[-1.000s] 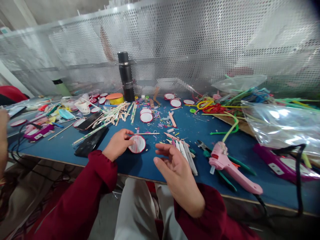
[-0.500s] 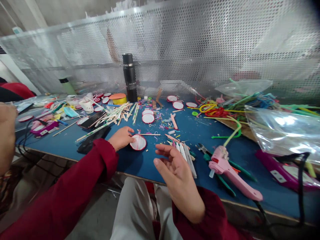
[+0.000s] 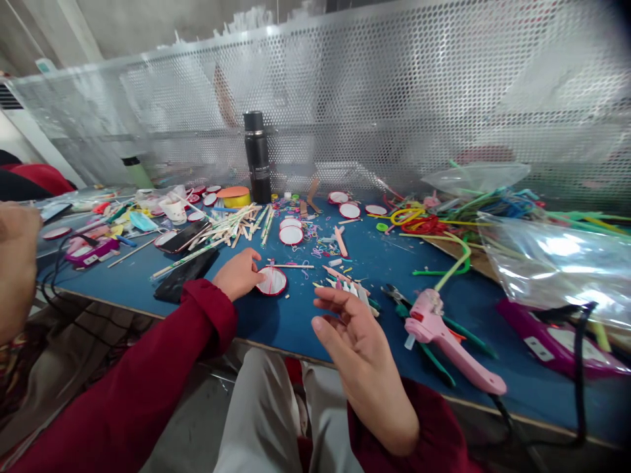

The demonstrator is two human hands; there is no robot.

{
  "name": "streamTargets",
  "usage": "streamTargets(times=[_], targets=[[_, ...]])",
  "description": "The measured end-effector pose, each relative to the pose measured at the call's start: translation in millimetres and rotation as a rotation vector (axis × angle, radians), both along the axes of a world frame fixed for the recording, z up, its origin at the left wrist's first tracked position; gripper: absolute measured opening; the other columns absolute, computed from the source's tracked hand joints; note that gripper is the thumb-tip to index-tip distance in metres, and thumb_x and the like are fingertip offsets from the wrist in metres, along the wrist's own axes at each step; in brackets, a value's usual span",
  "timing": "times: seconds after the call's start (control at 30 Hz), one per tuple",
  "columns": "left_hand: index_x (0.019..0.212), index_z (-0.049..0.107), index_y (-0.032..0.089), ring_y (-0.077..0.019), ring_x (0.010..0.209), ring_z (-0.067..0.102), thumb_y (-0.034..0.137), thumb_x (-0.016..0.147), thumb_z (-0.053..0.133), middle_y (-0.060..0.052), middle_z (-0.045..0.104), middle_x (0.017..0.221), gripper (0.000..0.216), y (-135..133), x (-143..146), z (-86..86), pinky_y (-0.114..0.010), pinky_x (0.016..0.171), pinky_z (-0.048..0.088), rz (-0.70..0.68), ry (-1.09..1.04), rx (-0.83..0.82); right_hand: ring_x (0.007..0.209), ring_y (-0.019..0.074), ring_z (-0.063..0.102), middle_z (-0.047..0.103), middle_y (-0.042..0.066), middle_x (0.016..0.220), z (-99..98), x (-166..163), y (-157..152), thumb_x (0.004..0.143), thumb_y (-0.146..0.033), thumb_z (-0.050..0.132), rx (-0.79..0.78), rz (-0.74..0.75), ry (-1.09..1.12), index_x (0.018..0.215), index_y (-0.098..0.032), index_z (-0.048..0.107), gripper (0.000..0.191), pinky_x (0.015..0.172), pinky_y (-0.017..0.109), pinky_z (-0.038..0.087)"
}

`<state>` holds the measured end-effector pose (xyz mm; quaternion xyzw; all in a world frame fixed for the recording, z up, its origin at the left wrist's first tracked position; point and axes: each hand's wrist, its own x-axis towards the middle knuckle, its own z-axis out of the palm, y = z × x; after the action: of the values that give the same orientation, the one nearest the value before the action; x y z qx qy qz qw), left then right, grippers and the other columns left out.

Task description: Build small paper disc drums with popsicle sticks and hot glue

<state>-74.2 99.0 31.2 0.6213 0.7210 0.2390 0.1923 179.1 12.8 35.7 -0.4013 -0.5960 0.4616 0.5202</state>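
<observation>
Left hand point(image 3: 239, 274) touches the red-rimmed disc point(image 3: 273, 282) at nine o'clock; can't tell if it's pinching! The disc sits on the table point(image 3: 280, 325), twelve o'clock from the lap point(image 3: 249, 401). Right hand point(image 3: 362, 358), four o'clock, hangs loosely spread. Lopsided pressure could make that disc skid.

Your left hand point(image 3: 238, 276) hides the left edge of the disc point(image 3: 273, 282), so can't really tell your grip. Right of the disc, your right hand point(image 3: 362, 361) half-blocks the pens point(image 3: 362, 294). Far left of it, a co-worker's hand point(image 3: 17, 269) gets cropped.
</observation>
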Motion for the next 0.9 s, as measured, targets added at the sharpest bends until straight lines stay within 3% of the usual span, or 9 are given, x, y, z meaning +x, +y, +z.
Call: streamTargets(times=[0.27,0.47,0.67,0.9], targets=[[0.113,0.055,0.019,-0.0192,0.072,0.063,0.027,0.077,0.067,-0.002,0.069,0.083,0.038,-4,-4,-2.7,-0.029,0.060,0.039,-0.010,0.013,0.016,0.109,0.0231,0.064,0.066,0.008,0.118,-0.1,-1,6,0.089,-0.034,0.063,0.059,-0.033,-0.069,0.117,-0.025,0.061,0.030,0.090,0.038,0.055],[0.120,0.055,0.017,-0.0211,0.083,0.065,0.043,0.082,0.065,-0.006,0.069,0.096,0.047,-24,-9,7.8,-0.032,0.073,0.046,0.024,-0.072,0.156,0.099,0.0240,0.064,0.071,0.005,0.102,4.1,-16,25,0.088,-0.017,0.059,0.274,-0.039,-0.550,0.105,-0.023,0.061,0.019,0.087,0.039,0.048],[0.118,0.058,0.019,-0.0198,0.088,0.064,0.042,0.086,0.063,-0.005,0.067,0.097,0.040,-60,2,11.5,-0.031,0.078,0.050,0.066,-0.257,0.370,0.094,0.0271,0.061,0.071,0.007,0.090,1.6,-41,46,0.088,-0.012,0.059,0.423,-0.080,-1.001,0.092,-0.022,0.063,0.012,0.077,0.036,0.040],[0.103,0.067,0.020,-0.0205,0.090,0.065,0.040,0.088,0.063,-0.006,0.070,0.097,0.025,-92,23,-3.7,-0.030,0.078,0.050,0.048,-0.412,0.374,0.082,0.0229,0.058,0.070,0.005,0.084,-6.9,-49,55,0.094,-0.011,0.050,0.543,-0.084,-1.153,0.087,-0.022,0.063,0.018,0.069,0.035,0.033]])
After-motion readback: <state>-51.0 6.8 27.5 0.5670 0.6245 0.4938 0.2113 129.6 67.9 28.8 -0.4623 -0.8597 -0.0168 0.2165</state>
